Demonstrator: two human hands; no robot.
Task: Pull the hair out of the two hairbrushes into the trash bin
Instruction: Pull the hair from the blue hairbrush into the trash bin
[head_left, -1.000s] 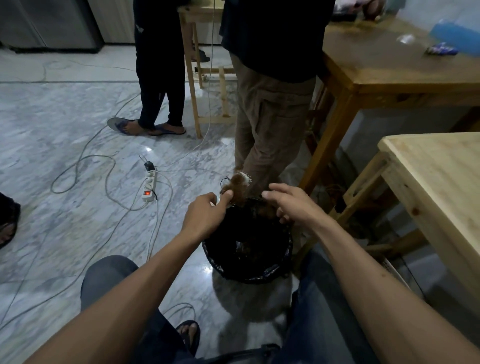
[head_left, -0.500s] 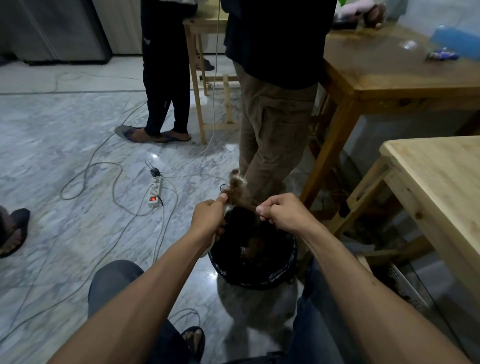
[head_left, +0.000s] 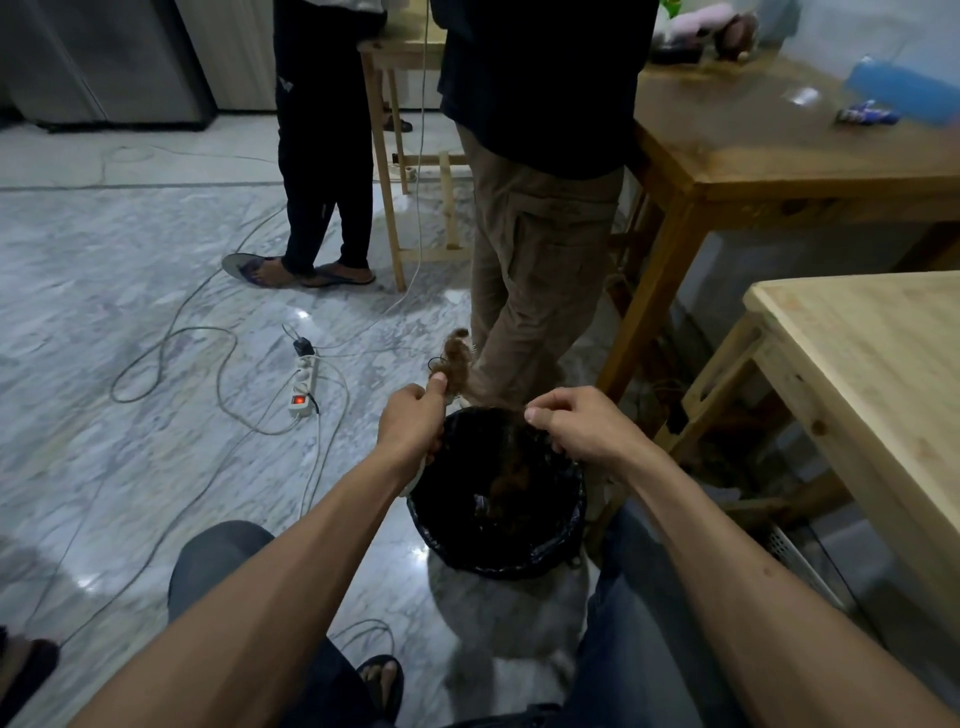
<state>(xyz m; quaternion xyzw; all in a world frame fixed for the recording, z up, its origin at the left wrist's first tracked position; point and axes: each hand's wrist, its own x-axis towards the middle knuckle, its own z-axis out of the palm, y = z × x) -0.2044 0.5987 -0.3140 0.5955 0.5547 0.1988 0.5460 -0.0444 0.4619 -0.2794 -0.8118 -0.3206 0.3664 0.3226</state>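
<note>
Left hand (head_left: 410, 423) grips the hairbrush (head_left: 456, 358), its head matted with brown hair, above the far rim of the trash bin (head_left: 498, 556). Right hand (head_left: 576, 423), fingers curled, has drawn back from the brush; whether it pinches strands cannot be told. The hands now sit apart.

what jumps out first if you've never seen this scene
Two bare hands meet over a black-lined trash bin on the marble floor: the left hand grips a hairbrush matted with brown hair, the right hand pinches strands above the bin. Behind it stands a person in khaki trousers, with a power strip and cables to the left.
</note>
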